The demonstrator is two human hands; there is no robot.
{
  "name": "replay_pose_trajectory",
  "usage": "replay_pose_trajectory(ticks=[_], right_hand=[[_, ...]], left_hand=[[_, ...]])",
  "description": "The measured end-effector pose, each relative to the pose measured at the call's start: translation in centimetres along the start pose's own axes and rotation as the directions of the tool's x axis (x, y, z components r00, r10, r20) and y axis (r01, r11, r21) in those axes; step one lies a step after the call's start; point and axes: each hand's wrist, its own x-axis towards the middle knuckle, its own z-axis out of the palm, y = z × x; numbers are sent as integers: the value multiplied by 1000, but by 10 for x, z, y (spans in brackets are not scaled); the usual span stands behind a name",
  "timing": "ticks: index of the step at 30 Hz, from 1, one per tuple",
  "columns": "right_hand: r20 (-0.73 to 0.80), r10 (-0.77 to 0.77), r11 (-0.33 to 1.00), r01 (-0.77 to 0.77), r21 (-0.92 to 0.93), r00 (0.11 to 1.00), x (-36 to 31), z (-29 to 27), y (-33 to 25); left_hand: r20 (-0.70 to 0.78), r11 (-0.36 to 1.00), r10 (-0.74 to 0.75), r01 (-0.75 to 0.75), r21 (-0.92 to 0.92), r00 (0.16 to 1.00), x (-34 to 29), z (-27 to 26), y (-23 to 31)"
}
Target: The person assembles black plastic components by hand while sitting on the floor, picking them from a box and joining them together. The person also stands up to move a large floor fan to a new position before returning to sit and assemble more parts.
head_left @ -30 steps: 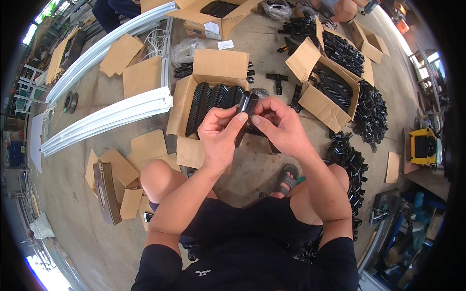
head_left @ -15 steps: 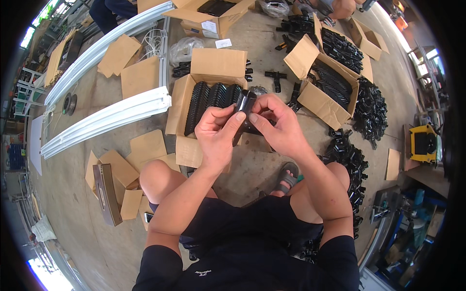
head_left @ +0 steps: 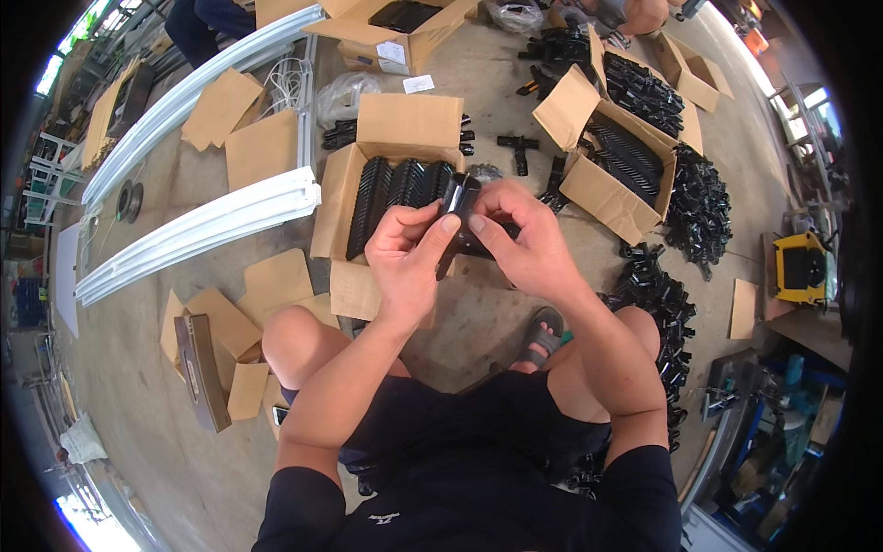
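Between my two hands is a black tube fitting (head_left: 453,207), tilted upward, with a hollow end at its top. My left hand (head_left: 405,248) grips its left side, thumb laid along the front. On the other side my right hand (head_left: 515,232) closes on it with thumb and bent fingers; part of the fitting is hidden behind these fingers. Just beyond my hands stands an open cardboard box (head_left: 409,121) with tidy rows of black fittings (head_left: 391,193) inside. A loose black T-shaped fitting (head_left: 519,147) lies on the floor to its right.
Another open box (head_left: 612,207) of black fittings stands at the right, beside heaps of loose fittings (head_left: 701,212). Long white metal profiles (head_left: 207,225) extend across the left. Flattened cardboard (head_left: 276,281) lies by my left knee. Another person's hand (head_left: 644,17) shows at the far right.
My hands keep their grip on the black tube fitting with hardly any movement. The whole view has shifted very slightly.
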Motion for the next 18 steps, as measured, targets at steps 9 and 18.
replay_pose_trajectory(ticks=[9, 18], right_hand=[[2, -8, 999, 8, -54, 1000, 1, 2, -1], [-13, -11, 998, 10, -64, 1000, 1, 2, -4]], left_hand=[[-4, 1000, -5, 5, -11, 1000, 0, -4, 1], [0, 1000, -3, 3, -16, 1000, 1, -3, -2]])
